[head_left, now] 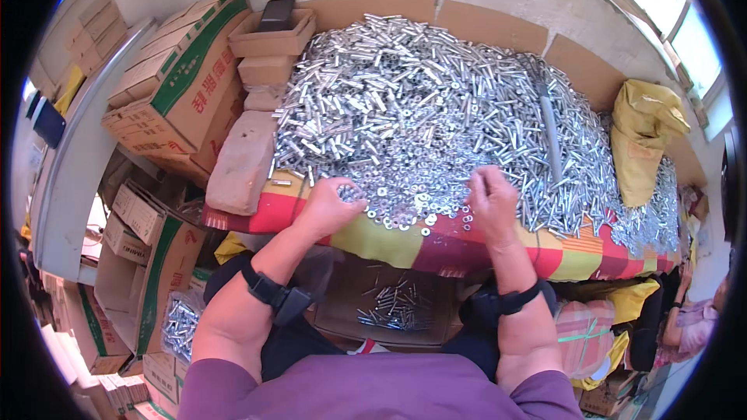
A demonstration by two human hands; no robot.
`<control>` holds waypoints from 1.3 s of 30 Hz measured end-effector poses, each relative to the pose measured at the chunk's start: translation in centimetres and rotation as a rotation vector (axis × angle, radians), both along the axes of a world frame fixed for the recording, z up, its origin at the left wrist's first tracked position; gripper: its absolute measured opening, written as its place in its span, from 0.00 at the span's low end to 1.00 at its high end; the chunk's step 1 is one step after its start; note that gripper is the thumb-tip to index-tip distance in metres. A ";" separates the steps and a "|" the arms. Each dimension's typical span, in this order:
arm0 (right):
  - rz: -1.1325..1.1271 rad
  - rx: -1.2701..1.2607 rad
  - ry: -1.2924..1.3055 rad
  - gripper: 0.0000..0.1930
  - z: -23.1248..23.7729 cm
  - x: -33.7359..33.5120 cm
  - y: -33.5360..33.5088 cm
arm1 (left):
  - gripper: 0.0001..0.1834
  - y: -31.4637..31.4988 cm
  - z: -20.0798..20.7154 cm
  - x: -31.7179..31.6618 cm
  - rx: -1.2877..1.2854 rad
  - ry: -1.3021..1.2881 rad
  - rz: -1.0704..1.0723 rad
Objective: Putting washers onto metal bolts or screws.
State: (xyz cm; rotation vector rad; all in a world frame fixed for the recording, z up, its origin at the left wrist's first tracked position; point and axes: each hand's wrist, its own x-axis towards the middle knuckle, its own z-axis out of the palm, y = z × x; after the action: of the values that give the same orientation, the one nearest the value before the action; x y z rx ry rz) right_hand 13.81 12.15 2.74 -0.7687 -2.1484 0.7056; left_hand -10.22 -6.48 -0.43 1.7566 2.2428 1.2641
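A broad heap of silver metal bolts and sleeves (389, 85) covers the cloth-topped table. At its front edge lies a spread of loose washers and nuts (420, 206). My left hand (333, 207) is curled at the near left of this spread, with small shiny metal parts showing between thumb and fingers; their exact kind is unclear. Over the right side of the washers, my right hand (493, 201) has its fingers drawn together, and whatever they pinch is too small to make out. The checked red, yellow and green cloth (381, 243) shows beneath both wrists.
A brick-like block (243, 163) and stacked cartons (183, 82) stand left of the heap. A grey rod (550, 136) lies on the bolts; a yellow sack (644, 140) rests at right. Below the table edge, an open cardboard box (338, 303) holds several bolts.
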 end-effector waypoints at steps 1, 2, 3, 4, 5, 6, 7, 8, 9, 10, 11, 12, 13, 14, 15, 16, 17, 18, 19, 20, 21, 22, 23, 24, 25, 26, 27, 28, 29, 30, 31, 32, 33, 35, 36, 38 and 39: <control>0.071 -0.226 0.193 0.04 0.3 -1.2 -1.3 | 0.06 0.2 1.4 0.5 -0.219 -0.628 -0.053; 0.149 -0.455 0.390 0.04 0.6 -2.6 -2.7 | 0.07 0.0 2.9 1.0 -0.445 -1.252 -0.097; 0.186 -0.544 0.433 0.05 0.8 -3.4 -3.5 | 0.07 0.2 3.8 2.2 -0.380 -1.341 -0.124; 0.232 -0.634 0.481 0.06 1.0 -3.9 -4.1 | 0.07 0.4 4.2 2.7 -0.379 -1.336 -0.129; 0.225 -0.630 0.482 0.06 1.0 -4.3 -4.3 | 0.06 0.8 4.2 3.0 -0.405 -1.363 -0.147; 0.248 -0.681 0.447 0.06 0.9 -4.6 -4.5 | 0.06 1.2 4.1 3.3 -0.430 -1.389 -0.164; 0.271 -0.734 0.413 0.06 0.8 -4.7 -4.5 | 0.05 1.6 3.5 3.3 -0.430 -1.403 -0.223; 0.269 -0.733 0.415 0.06 0.7 -4.8 -4.4 | 0.05 1.8 3.6 3.4 -0.433 -1.402 -0.225; 0.284 -0.762 0.361 0.06 0.5 -4.8 -4.4 | 0.05 2.1 3.7 3.7 -0.430 -1.406 -0.253; 0.299 -0.790 0.306 0.07 0.3 -4.8 -4.3 | 0.05 2.4 3.8 3.9 -0.428 -1.410 -0.280; 0.307 -0.728 0.292 0.08 0.2 -4.8 -3.8 | 0.06 2.7 3.8 4.1 -0.443 -1.418 -0.261; 0.303 -0.728 0.293 0.08 0.2 -4.4 -3.3 | 0.06 2.9 3.9 4.2 -0.445 -1.418 -0.264; 0.326 -0.756 0.232 0.09 0.3 -4.0 -2.9 | 0.07 3.2 4.0 4.4 -0.444 -1.403 -0.249; 0.348 -0.785 0.170 0.10 0.6 -3.6 -2.8 | 0.08 3.3 4.0 4.6 -0.443 -1.389 -0.232; 0.364 -0.792 0.104 0.12 1.0 -3.5 -3.0 | 0.08 3.5 3.9 4.7 -0.447 -1.391 -0.235; 0.358 -0.794 0.104 0.12 0.9 -3.5 -3.2 | 0.07 3.6 3.7 4.7 -0.374 -1.446 -0.181; 0.432 -0.783 0.030 0.13 0.7 -3.6 -3.7 | 0.07 3.8 3.5 4.8 -0.302 -1.499 -0.128; 0.506 -0.771 -0.045 0.14 0.6 -3.7 -4.3 | 0.07 3.9 3.1 4.7 -0.309 -1.500 -0.135; 0.495 -0.773 -0.078 0.14 0.4 -3.9 -4.9 | 0.07 3.9 2.6 4.4 -0.234 -1.604 -0.137; 0.484 -0.774 -0.077 0.14 -0.3 -4.1 -5.3 | 0.07 4.1 2.4 4.5 -0.159 -1.706 -0.140; 0.524 -0.551 -0.046 0.13 -1.3 -4.3 -5.3 | 0.06 4.5 2.5 4.8 -0.170 -1.769 -0.185; 0.558 -0.326 -0.019 0.11 -2.0 -4.2 -5.1 | 0.06 4.9 2.5 5.2 -0.181 -1.769 -0.198; 0.560 -0.380 -0.042 0.10 -1.2 -4.2 -5.4 | 0.05 4.5 2.3 5.2 -0.199 -1.846 -0.223; 0.563 -0.381 -0.039 0.10 -1.0 -4.3 -5.1 | 0.05 4.2 2.1 5.2 -0.217 -1.924 -0.248; 0.451 -0.180 -0.085 0.09 -0.8 -4.1 -4.3 | 0.06 4.1 0.7 4.6 -0.210 -1.950 -0.307; 0.331 0.022 -0.132 0.09 -0.4 -3.7 -3.1 | 0.06 4.1 1.0 4.6 -0.211 -1.949 -0.307; 0.118 0.104 -0.227 0.07 0.4 -2.9 -1.8 | 0.06 4.0 1.5 4.5 -0.170 -2.021 -0.236; -0.096 0.185 -0.320 0.06 1.2 -1.7 -0.4 | 0.07 4.0 1.9 4.3 -0.127 -2.090 -0.163; -0.237 0.228 -0.323 0.05 1.4 -0.5 1.2 | 0.05 3.8 2.0 3.6 -0.097 -2.107 -0.152; -0.372 0.268 -0.323 0.04 1.3 0.7 2.6 | 0.05 3.5 2.0 2.7 -0.084 -2.101 -0.138; -0.416 0.283 -0.413 0.06 1.5 2.5 3.7 | 0.05 3.6 2.3 1.9 -0.110 -1.875 -0.164; -0.452 0.294 -0.501 0.08 1.5 3.7 4.5 | 0.05 3.4 2.5 1.2 -0.133 -1.647 -0.176; -0.437 0.290 -0.494 0.08 1.4 4.2 4.7 | 0.08 3.2 3.2 1.0 -0.161 -1.410 0.111; -0.396 0.270 -0.534 0.08 1.2 4.6 4.8 | 0.08 2.9 2.5 -0.6 -0.092 -0.887 0.230; -0.387 0.269 -0.528 0.08 1.1 4.5 4.8 | 0.08 2.8 2.3 -1.3 -0.034 -0.366 0.314; -0.392 0.280 -0.550 0.08 0.7 4.3 4.8 | 0.07 2.9 2.0 -1.6 -0.060 -0.283 0.384; -0.386 0.301 -0.582 0.07 0.7 4.2 4.8 | 0.09 3.1 1.8 -1.5 -0.032 -0.115 0.329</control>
State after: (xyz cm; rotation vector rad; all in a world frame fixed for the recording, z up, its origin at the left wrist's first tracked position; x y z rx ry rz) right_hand 17.99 16.95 3.44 -1.2847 -2.4189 -0.0617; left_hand -11.76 -3.33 1.42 1.3028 2.5409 1.3290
